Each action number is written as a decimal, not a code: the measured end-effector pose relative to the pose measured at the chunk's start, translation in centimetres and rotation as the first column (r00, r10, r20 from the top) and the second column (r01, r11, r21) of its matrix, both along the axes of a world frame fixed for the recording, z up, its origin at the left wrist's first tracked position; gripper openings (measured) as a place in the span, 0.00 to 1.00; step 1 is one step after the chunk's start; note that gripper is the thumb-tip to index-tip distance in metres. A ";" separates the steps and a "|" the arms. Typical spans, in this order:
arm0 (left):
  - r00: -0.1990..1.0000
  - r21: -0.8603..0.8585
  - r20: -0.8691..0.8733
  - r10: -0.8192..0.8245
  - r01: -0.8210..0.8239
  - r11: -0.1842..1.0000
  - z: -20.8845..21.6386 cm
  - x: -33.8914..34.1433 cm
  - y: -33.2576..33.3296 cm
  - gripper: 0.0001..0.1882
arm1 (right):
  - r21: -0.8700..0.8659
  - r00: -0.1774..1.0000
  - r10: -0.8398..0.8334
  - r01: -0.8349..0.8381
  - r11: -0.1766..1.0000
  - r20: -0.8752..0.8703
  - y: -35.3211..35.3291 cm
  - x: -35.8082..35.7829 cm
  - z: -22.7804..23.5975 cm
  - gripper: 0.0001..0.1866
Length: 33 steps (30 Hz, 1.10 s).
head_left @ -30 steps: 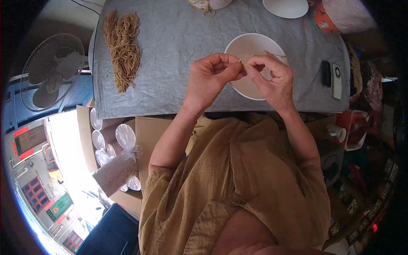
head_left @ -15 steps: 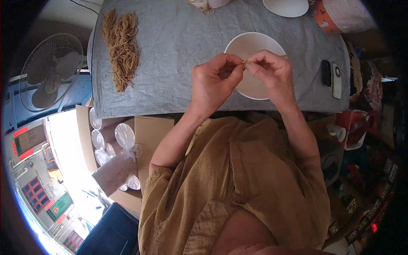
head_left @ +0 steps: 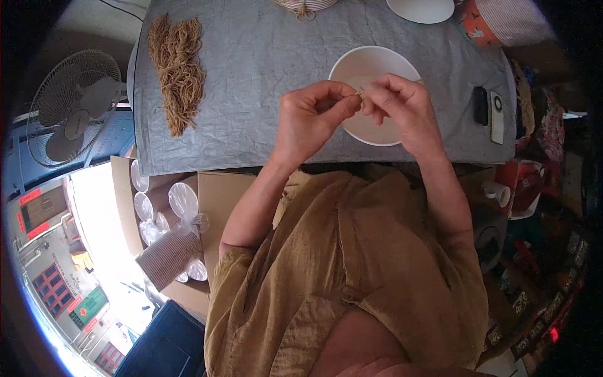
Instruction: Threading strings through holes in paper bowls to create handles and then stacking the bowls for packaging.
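Observation:
My left hand [head_left: 308, 122] pinches a thin, tan bit of string [head_left: 358, 93] between thumb and forefinger. Close beside it, my right hand [head_left: 408, 113] has its fingers curled at the same string, the tips nearly meeting those of the left. Most of the string is hidden by the fingers. Under the hands stands a round white bowl [head_left: 352, 68], partly covered by my right hand. A loose bundle of tan yarn strands [head_left: 179, 72] lies on the table's left side.
The table [head_left: 251, 94] wears a grey cloth. At its far edge are a cord-wrapped roll [head_left: 308, 5] and a white dish [head_left: 422, 9]. A phone-like device [head_left: 497, 118] lies on the right. Left of me are a fan [head_left: 75, 110] and an open carton [head_left: 220, 195] holding wrapped rolls.
My right hand's fingers have curled and turned inward over the string. The left hand has shifted slightly left and keeps its pinch.

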<state>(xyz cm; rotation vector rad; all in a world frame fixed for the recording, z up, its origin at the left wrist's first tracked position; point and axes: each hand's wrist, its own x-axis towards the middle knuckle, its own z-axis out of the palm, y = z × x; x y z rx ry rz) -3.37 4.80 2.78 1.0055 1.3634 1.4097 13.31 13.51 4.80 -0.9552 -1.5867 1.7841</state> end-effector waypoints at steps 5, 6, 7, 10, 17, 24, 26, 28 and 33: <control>0.976 -0.032 0.195 -0.097 0.105 0.994 0.6 -0.9 0.2 0.06 | 0.040 0.990 0.004 -0.009 0.999 0.139 1.2 1.1 0.8 0.10; 0.962 -0.033 0.253 -0.101 0.113 0.993 0.6 -0.9 0.3 0.06 | 0.040 0.990 0.002 -0.008 0.999 0.139 1.1 1.0 0.7 0.10; 0.962 -0.034 0.253 -0.102 0.114 0.993 0.6 -0.9 0.3 0.06 | 0.116 0.987 0.013 -0.032 0.993 0.158 1.0 0.8 0.6 0.10; 0.951 -0.034 0.296 -0.088 0.103 0.994 0.5 -0.9 0.5 0.06 | 0.143 0.984 0.066 -0.091 0.985 0.167 1.0 0.7 0.7 0.10; 0.937 -0.007 0.336 -0.094 0.102 0.995 0.4 -0.9 0.4 0.06 | 0.110 0.979 0.149 -0.165 0.980 0.140 1.1 1.0 0.5 0.09; 0.968 -0.019 0.210 -0.134 0.141 0.990 0.7 -0.9 0.3 0.06 | 0.067 0.942 0.253 -0.273 0.960 0.220 1.6 1.3 1.0 0.05; 0.966 -0.020 0.217 -0.143 0.151 0.988 0.7 -0.9 0.2 0.06 | 0.049 0.942 0.285 -0.298 0.953 0.178 1.7 1.4 0.8 0.04; 0.963 -0.019 0.223 -0.152 0.160 0.987 0.7 -0.9 0.1 0.05 | 0.039 0.945 0.296 -0.304 0.952 0.140 1.6 1.3 0.8 0.04; 0.946 0.040 0.280 -0.165 0.161 0.986 0.2 -1.0 0.2 0.04 | -0.070 0.956 0.292 -0.288 0.955 0.044 1.7 1.6 -0.2 0.06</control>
